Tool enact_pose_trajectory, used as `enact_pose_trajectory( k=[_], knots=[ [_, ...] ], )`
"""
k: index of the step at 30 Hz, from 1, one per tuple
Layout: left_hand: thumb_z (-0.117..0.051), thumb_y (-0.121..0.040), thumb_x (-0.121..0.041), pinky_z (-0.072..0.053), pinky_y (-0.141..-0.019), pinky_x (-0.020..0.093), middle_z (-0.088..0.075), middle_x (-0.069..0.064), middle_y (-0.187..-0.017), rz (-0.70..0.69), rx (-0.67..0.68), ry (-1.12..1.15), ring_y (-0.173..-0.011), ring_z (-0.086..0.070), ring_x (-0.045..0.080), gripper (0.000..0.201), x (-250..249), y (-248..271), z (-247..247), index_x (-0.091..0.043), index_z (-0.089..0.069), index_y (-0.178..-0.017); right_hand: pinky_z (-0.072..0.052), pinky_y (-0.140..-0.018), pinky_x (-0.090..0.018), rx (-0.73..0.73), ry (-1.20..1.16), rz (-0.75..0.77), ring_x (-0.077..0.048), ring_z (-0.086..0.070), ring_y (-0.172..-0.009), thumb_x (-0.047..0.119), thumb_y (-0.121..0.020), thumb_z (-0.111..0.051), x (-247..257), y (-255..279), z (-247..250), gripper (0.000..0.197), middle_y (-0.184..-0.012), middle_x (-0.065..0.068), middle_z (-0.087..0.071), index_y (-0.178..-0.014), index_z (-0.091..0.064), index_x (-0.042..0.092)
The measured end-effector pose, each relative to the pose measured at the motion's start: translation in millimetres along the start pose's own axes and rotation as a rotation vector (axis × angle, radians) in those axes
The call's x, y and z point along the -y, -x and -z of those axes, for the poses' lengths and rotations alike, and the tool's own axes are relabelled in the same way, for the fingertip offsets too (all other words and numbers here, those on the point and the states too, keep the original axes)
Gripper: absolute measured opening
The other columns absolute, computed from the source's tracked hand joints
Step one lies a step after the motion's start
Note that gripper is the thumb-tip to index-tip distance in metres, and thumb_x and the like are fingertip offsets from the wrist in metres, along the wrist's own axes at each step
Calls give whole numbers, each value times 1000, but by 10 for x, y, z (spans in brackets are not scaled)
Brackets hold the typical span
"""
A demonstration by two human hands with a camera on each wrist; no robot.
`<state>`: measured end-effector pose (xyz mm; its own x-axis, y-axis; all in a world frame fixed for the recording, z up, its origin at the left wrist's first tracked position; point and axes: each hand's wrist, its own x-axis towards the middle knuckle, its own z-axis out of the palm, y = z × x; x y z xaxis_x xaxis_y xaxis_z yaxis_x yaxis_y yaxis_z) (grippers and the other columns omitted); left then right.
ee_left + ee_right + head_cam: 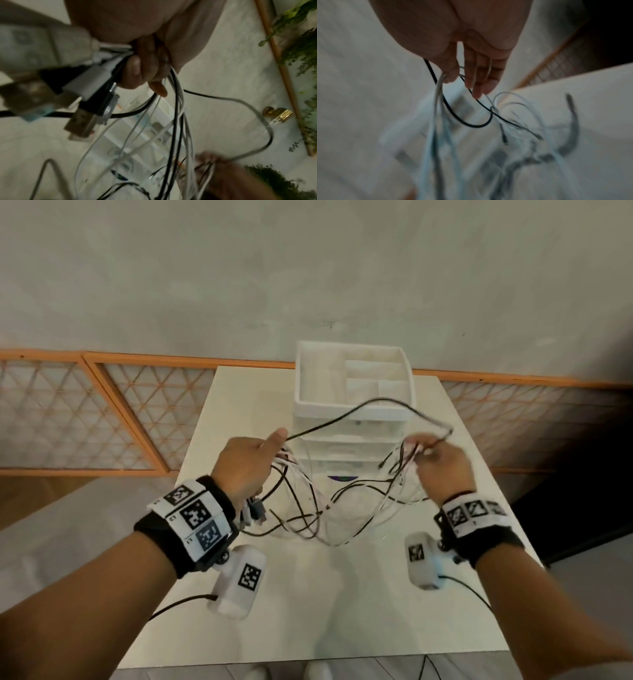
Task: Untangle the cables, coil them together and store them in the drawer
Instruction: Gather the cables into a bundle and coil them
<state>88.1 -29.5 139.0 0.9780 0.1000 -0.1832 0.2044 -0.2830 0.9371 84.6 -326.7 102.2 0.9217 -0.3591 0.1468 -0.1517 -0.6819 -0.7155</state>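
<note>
A bundle of black and white cables hangs in loops between my two hands above the white table. My left hand grips one end of the bundle, fingers curled round the strands, with several plugs sticking out near the wrist. My right hand pinches the other side of the loops. A black cable arches from hand to hand. Behind stands a white drawer unit, its clear drawers closed as far as I can tell.
An open white tray with compartments tops the drawer unit. The table's far edge meets a wall with an orange lattice panel. Bare table surface lies in front of the cables.
</note>
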Motion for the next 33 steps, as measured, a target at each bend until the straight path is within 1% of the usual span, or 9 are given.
enact_pose_trajectory(
  k=[4,8,10,14,18,22,27,30,33],
  knots=[
    [-56,-86,-62,-29,-61,37,-27,7,-56,-31,-161,-58,-54,-28,22,62,98,-59,61,-20,-26,-52,-48,-67,-18,-149,-316,111,9,-62,-73,16,-87,-72,323,-35,336,15,-102,15,-68,-100,-67,22],
    [-51,-81,-67,-32,-57,39,-35,10,-61,-214,-282,35,-56,-31,26,65,6,-143,215,-8,-38,-59,-42,-76,-27,280,282,-202,-24,-64,-95,36,-78,-81,-156,83,87,29,-109,-5,-70,-96,-68,18],
    [-50,-84,-64,-34,-56,39,-38,11,-62,-282,-299,60,-56,-33,27,73,-67,-187,238,6,-41,-67,-41,-78,-26,361,306,-274,-23,-60,-94,38,-75,-83,-286,141,-22,32,-113,-8,-69,-94,-66,19],
    [-46,-96,-49,-36,-58,37,-43,13,-61,-292,-310,-66,-58,-42,26,58,-98,-216,168,2,-45,-68,-43,-77,-24,121,11,-147,-19,-64,-95,35,-67,-89,-55,46,78,54,-113,-3,-64,-112,-66,17],
    [-40,-89,-55,-49,-68,49,-48,8,-65,-182,-311,-79,-68,-50,30,45,-4,-217,147,-15,-45,-67,-49,-68,-13,-173,-235,31,4,-64,-82,35,-71,-86,241,-71,381,92,-143,3,-41,-148,-36,29],
    [-41,-83,-62,-49,-67,49,-53,9,-72,-112,-361,51,-68,-50,28,45,9,-252,252,-19,-52,-75,-50,-89,-25,-302,-150,60,-12,-63,-90,37,-70,-88,78,68,459,109,-151,-7,-21,-155,-20,28],
    [-47,-100,-39,-35,-44,24,-42,1,-57,-199,-329,303,-43,-37,12,30,-175,-247,261,-20,-52,-78,-32,-112,-34,147,315,-298,-34,-36,-138,43,-75,-82,-649,406,-65,108,-155,-21,-20,-155,-17,9],
    [-47,-101,-36,-29,-42,22,-40,-4,-54,-239,-237,340,-40,-33,9,30,-267,-193,227,-20,-53,-77,-38,-109,-33,557,511,-304,-28,-45,-133,45,-83,-71,-865,603,-311,92,-144,-11,-45,-155,-22,14],
    [-50,-101,-33,-23,-42,22,-35,-5,-52,-218,-74,342,-40,-27,8,31,-303,-112,192,-16,-54,-76,-43,-100,-28,587,481,-116,-20,-58,-110,27,-87,-63,-619,588,-333,65,-120,-1,-65,-148,-41,23]
  ],
)
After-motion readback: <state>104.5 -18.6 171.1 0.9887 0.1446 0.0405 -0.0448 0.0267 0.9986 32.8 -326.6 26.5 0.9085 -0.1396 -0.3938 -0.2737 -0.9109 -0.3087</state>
